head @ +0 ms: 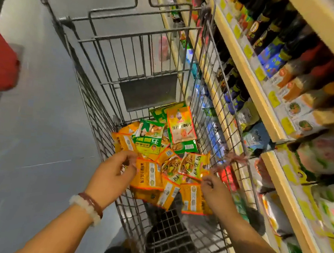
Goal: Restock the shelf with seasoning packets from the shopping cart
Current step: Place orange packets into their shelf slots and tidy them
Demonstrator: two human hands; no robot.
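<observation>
Down at six o'clock in the shopping cart [97, 93], both hands work the heap of seasoning packets [159, 155]. Her left hand [111, 174] curls its fingers onto an orange packet [148, 174] at its one o'clock. The right hand [215, 187] pinches the edge of a yellow noodle packet [195, 165]. It looks like the gathering step. Next, I reckon, comes lifting a bunch toward the shelf [264, 102] at three o'clock.
</observation>
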